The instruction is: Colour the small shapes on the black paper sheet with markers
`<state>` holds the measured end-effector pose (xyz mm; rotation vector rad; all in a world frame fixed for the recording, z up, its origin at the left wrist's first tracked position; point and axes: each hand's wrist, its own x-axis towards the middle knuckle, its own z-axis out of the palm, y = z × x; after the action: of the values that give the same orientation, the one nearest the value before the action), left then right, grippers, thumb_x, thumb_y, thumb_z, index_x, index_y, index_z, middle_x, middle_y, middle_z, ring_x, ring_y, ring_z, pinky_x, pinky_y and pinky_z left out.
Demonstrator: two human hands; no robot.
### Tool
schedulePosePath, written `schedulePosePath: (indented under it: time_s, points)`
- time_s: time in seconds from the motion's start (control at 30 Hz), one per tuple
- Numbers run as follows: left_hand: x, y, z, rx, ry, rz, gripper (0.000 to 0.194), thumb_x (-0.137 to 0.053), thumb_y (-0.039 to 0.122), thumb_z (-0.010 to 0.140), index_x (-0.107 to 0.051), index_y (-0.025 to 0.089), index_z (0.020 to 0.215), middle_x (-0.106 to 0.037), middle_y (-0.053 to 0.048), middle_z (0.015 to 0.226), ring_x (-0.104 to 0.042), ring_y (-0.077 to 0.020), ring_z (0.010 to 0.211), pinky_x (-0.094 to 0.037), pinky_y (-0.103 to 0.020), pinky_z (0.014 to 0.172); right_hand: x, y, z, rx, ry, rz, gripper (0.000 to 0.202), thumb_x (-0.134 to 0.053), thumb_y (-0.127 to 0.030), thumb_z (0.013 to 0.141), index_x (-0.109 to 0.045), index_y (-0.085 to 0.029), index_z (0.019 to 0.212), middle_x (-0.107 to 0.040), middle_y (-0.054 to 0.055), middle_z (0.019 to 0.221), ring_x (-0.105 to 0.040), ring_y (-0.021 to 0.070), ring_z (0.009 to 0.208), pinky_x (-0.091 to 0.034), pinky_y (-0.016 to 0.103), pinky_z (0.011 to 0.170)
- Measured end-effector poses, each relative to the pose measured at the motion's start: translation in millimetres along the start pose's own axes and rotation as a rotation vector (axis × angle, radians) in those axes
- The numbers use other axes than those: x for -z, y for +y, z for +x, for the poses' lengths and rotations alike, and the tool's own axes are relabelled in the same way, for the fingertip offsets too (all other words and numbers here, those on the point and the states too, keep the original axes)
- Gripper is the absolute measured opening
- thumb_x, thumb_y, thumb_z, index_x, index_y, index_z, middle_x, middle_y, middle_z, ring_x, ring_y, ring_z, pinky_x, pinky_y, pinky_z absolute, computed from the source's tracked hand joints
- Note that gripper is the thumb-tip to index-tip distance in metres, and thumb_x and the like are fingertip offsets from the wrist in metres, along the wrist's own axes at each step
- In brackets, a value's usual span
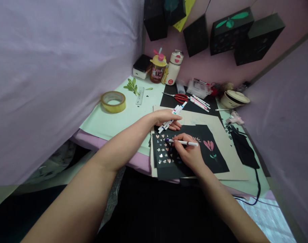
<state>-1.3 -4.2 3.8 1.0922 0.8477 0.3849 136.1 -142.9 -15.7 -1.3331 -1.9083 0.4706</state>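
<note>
My left hand (164, 116) reaches over the top of a black sheet (169, 172) and holds several white marker pens (180, 108) under its thumb, fingers half stretched. Pinched in my right hand (190, 150) is a white marker with a purple tip (193, 143). Its tip is at the rows of small pale hearts, stars and triangles on the sheet's left part; contact cannot be made out. A pink flower with green leaves (209, 146) shows on the right part. Beneath lies a pale board (235, 173). My right hand hides part of the shapes.
Yellow tape roll (113, 107), ruler (140, 96) and leafy sprig (131, 86) lie left. Behind are red-handled scissors (181, 98), more markers (199, 103), a drink cup (157, 71) and white bottle (173, 72). A lidded bowl (233, 101) and glue gun (235, 118) sit right; black boxes (195, 35) hang above.
</note>
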Motion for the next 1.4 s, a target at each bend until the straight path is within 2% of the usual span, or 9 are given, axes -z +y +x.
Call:
schedulePosePath:
  time_s: [0.27,0.53,0.8,1.0,1.4]
  points:
    - [0.0,0.4,-0.8,0.003,-0.001,0.010,0.016,-0.057,0.023,0.093,-0.060,0.012,0.082,-0.074,-0.011,0.076,-0.071,-0.0146,0.069,-0.057,-0.028,0.075,1.5,-0.7,-1.0,0.009,0.014,0.004,0.015,-0.054,-0.018,0.085,-0.059,-0.022,0.072,-0.067,-0.001,0.072,-0.057,0.0178,0.072,-0.041,0.034,0.076]
    - [-0.8,0.9,-0.8,0.016,0.014,0.007,0.011,-0.062,0.023,0.090,-0.061,0.012,0.089,-0.073,-0.010,0.076,-0.071,-0.0148,0.071,-0.056,-0.028,0.074,-0.6,0.4,-0.9,-0.034,-0.007,0.028,0.012,-0.055,-0.023,0.087,-0.063,-0.022,0.079,-0.069,0.001,0.075,-0.059,0.0188,0.074,-0.043,0.034,0.076]
    - [0.3,-0.1,0.7,0.010,0.002,-0.001,0.014,-0.062,0.024,0.090,-0.059,0.013,0.081,-0.073,-0.010,0.077,-0.070,-0.0131,0.068,-0.055,-0.024,0.070,-1.1,-0.1,0.2,-0.056,-0.015,0.028,0.013,-0.054,-0.026,0.088,-0.063,-0.022,0.080,-0.070,0.001,0.076,-0.060,0.0192,0.073,-0.044,0.034,0.075]
    - [1.3,-1.0,1.5,0.014,-0.003,-0.001,0.015,-0.062,0.025,0.090,-0.059,0.013,0.082,-0.073,-0.011,0.078,-0.071,-0.0144,0.073,-0.055,-0.026,0.075,-1.0,-0.4,-0.4,-0.015,-0.017,0.014,0.012,-0.054,-0.023,0.088,-0.062,-0.023,0.079,-0.070,0.001,0.076,-0.060,0.0192,0.074,-0.043,0.035,0.077]
    - [-0.4,0.4,-0.8,0.008,0.005,0.006,0.012,-0.059,0.023,0.092,-0.060,0.013,0.084,-0.073,-0.009,0.075,-0.071,-0.0137,0.070,-0.056,-0.026,0.073,-0.6,-1.6,-0.3,-0.010,0.000,0.005,0.013,-0.054,-0.022,0.087,-0.061,-0.022,0.075,-0.068,0.000,0.073,-0.059,0.0187,0.073,-0.042,0.035,0.078]
